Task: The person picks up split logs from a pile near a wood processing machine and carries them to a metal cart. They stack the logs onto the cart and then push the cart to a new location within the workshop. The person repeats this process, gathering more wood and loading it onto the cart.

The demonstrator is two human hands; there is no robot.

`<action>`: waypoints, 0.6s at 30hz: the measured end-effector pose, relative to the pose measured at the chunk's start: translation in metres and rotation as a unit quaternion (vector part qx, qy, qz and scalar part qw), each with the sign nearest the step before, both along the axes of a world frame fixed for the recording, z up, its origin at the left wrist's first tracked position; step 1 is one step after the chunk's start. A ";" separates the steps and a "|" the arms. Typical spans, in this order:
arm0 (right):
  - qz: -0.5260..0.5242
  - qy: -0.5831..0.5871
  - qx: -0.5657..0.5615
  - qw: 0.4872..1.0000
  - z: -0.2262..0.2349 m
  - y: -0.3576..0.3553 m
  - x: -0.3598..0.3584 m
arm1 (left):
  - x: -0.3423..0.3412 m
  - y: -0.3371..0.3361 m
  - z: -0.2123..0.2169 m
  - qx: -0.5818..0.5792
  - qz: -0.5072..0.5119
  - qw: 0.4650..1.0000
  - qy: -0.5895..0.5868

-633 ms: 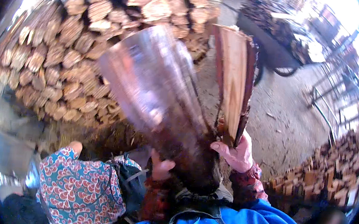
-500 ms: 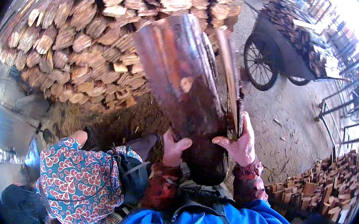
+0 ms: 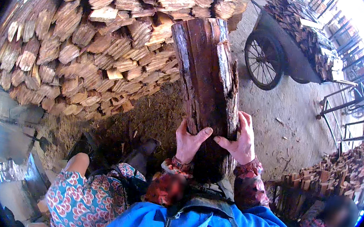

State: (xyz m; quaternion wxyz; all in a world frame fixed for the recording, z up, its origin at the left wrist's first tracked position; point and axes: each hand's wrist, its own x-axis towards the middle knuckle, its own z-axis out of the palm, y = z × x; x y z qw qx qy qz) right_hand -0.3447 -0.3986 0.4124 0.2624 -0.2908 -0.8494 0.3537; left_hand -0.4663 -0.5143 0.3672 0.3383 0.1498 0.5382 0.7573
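Raised higher now, rough dark split log [image 3: 209,85], both hands' [image 3: 190,141] grip clamped round its bark.

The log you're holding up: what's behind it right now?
Behind the log, gripped by left hand and right hand, rises the stacked firewood pile, with bare dirt ground to its right. The pile's part directly behind the log is covered.

One head-worn fisheye camera is looking down and forward from the person's head, close over the chest and forearms rising from the lower edge. It is facing a stacked woodpile [image 3: 92,48] ahead, with a cart [image 3: 293,50] bending toward the upper right rim.
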 end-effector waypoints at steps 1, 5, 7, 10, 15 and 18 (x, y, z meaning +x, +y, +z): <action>-0.002 0.002 -0.015 1.000 0.000 0.005 -0.001 | -0.004 0.004 0.001 -0.014 -0.009 1.000 0.011; -0.028 0.017 -0.050 0.998 -0.001 0.024 0.001 | -0.011 0.025 0.010 -0.009 -0.022 1.000 0.004; -0.036 0.015 -0.052 0.998 -0.001 0.034 0.003 | -0.008 0.037 0.012 -0.011 -0.017 1.000 0.002; -0.038 0.013 -0.044 0.998 -0.008 0.057 0.009 | -0.010 0.061 0.001 -0.048 -0.038 0.997 0.040; -0.044 0.058 -0.169 0.983 -0.015 0.108 0.019 | -0.005 0.107 -0.013 -0.070 -0.029 0.996 0.037; -0.020 0.088 -0.162 0.983 -0.022 0.152 0.029 | 0.003 0.137 -0.013 -0.088 -0.020 0.995 0.047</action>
